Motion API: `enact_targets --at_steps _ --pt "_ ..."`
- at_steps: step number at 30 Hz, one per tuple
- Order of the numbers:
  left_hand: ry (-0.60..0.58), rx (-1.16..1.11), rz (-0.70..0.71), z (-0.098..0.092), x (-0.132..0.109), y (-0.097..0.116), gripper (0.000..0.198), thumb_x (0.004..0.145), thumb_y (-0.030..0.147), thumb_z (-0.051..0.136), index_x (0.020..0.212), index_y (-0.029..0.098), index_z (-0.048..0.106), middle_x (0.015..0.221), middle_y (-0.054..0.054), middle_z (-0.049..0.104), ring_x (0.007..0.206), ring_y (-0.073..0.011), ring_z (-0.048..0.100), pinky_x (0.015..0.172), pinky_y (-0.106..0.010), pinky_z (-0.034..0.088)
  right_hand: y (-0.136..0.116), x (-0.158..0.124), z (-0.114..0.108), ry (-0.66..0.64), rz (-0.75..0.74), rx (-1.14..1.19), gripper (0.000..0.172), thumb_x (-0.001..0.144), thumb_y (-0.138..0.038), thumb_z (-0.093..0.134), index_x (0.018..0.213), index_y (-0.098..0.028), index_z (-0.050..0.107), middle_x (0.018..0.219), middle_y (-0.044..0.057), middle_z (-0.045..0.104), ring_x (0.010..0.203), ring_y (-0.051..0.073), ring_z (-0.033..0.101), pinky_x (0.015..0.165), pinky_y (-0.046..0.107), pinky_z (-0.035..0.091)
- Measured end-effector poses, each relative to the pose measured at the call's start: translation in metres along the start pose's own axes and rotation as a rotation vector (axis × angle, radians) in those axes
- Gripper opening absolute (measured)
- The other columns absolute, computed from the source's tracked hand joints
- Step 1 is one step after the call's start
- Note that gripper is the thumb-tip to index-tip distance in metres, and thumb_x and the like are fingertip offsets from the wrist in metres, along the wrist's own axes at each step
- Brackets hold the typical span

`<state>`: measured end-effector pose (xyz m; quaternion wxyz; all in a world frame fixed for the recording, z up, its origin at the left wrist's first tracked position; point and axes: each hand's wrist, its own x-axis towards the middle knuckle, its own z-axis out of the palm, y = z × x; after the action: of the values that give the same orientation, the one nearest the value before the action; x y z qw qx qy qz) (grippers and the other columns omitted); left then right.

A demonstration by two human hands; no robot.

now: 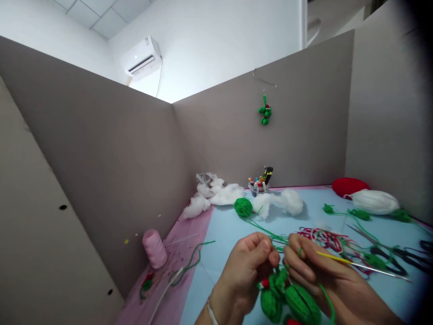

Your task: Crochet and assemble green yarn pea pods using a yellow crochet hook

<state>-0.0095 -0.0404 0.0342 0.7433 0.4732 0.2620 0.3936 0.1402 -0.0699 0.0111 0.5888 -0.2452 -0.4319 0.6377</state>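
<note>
The left hand (245,271) is closed, thumb pressed against fingers, pinching the green yarn (262,231) just above two green crocheted pods (301,304), which hang below both hands. The right hand (304,266) grips a yellow-handled hook (333,258), its metal shaft pointing right, and its fingers also loop the yarn. The yarn runs back to a green ball (243,207) on the blue mat (230,289). Nearby lie white stuffing (225,194), a tangle of red and white yarn (321,239) and black-handled scissors (389,255). A pink thread cone (154,248) stands on the pink mat (182,280) (a few red scraps lie by it). A basket of spools (257,186) sits against the grey wall (257,144), and a small green crocheted bunch (265,110) hangs above it.
</note>
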Motion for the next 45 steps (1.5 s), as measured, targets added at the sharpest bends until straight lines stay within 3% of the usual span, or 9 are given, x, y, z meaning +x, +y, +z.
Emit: enact_targets --at_steps 9,13,16,20,24,31,35,38,45 --pt "0.076 0.161 0.026 0.003 0.004 -0.004 0.026 0.065 0.036 0.068 0.065 0.016 0.050 0.050 0.003 0.049 0.043 -0.0059 0.036 0.043 -0.020 0.026 -0.008 -0.004 -0.009 0.009 0.050 -0.231 0.035 0.086 -0.045 0.057 0.064 -0.021 0.044 0.059 -0.005 0.033 0.055 0.011 0.027 0.051 0.024 0.029" --pt "0.106 0.198 -0.053 0.000 0.005 -0.004 0.028 0.065 0.037 0.067 0.065 0.015 0.050 0.056 0.001 0.054 0.046 -0.0045 0.035 0.047 -0.021 0.021 -0.017 0.000 -0.011 0.005 0.029 -0.446 0.036 0.088 -0.050 0.052 0.070 -0.019 0.052 0.067 -0.001 0.050 0.056 0.010 0.035 0.052 0.024 0.031" --pt "0.066 0.198 -0.091 -0.002 0.006 -0.004 0.031 0.066 0.041 0.067 0.068 0.014 0.051 0.066 -0.003 0.061 0.053 -0.0062 0.043 0.051 -0.021 0.024 -0.022 0.004 -0.017 0.094 -0.017 -0.569 0.036 0.086 -0.053 0.053 0.077 -0.019 0.057 0.073 0.001 0.056 0.055 0.010 0.037 0.050 0.024 0.031" --pt "0.207 0.313 -0.031 0.000 0.009 -0.006 0.020 0.063 0.030 0.066 0.067 0.014 0.054 0.055 0.000 0.059 0.050 -0.0066 0.043 0.051 -0.020 0.027 -0.024 0.006 -0.022 0.071 0.017 -0.684 0.037 0.079 -0.051 0.062 0.064 -0.019 0.050 0.057 -0.006 0.039 0.052 0.009 0.028 0.048 0.022 0.024" --pt "0.309 0.395 -0.003 0.002 0.011 -0.011 0.018 0.057 0.025 0.065 0.068 0.015 0.054 0.050 0.000 0.059 0.046 -0.0092 0.047 0.048 -0.021 0.031 -0.025 0.003 -0.017 0.008 0.132 -0.649 0.031 0.073 -0.046 0.069 0.069 -0.019 0.055 0.055 -0.007 0.041 0.052 0.008 0.031 0.049 0.022 0.024" --pt "0.062 0.460 -0.168 -0.001 0.008 -0.013 0.012 0.057 0.024 0.056 0.059 0.013 0.061 0.057 -0.001 0.060 0.046 -0.0065 0.043 0.050 -0.021 0.033 -0.022 0.000 -0.010 0.020 0.173 -0.500 0.034 0.069 -0.048 0.071 0.069 -0.018 0.055 0.050 -0.007 0.043 0.049 0.008 0.033 0.047 0.023 0.020" --pt "-0.034 0.468 -0.145 -0.003 0.008 -0.017 0.014 0.059 0.021 0.053 0.060 0.012 0.064 0.060 -0.001 0.059 0.051 -0.0074 0.045 0.055 -0.022 0.034 -0.017 0.001 -0.007 -0.013 0.241 -0.432 0.037 0.072 -0.052 0.068 0.074 -0.017 0.058 0.051 -0.006 0.046 0.050 0.008 0.039 0.049 0.023 0.022" --pt "-0.084 0.461 -0.116 -0.003 0.007 -0.018 0.012 0.061 0.020 0.058 0.063 0.012 0.066 0.060 0.000 0.056 0.054 -0.0075 0.043 0.056 -0.022 0.032 -0.014 0.002 -0.008 -0.017 0.233 -0.426 0.037 0.075 -0.052 0.066 0.080 -0.016 0.057 0.054 -0.005 0.051 0.048 0.006 0.032 0.047 0.023 0.016" --pt "-0.027 0.515 -0.113 0.001 0.006 -0.017 0.012 0.061 0.023 0.061 0.059 0.012 0.065 0.055 0.001 0.056 0.052 -0.0080 0.041 0.055 -0.023 0.031 -0.021 -0.002 -0.007 -0.072 0.204 -0.418 0.037 0.076 -0.051 0.066 0.078 -0.016 0.056 0.055 -0.004 0.052 0.046 0.005 0.028 0.045 0.022 0.016"
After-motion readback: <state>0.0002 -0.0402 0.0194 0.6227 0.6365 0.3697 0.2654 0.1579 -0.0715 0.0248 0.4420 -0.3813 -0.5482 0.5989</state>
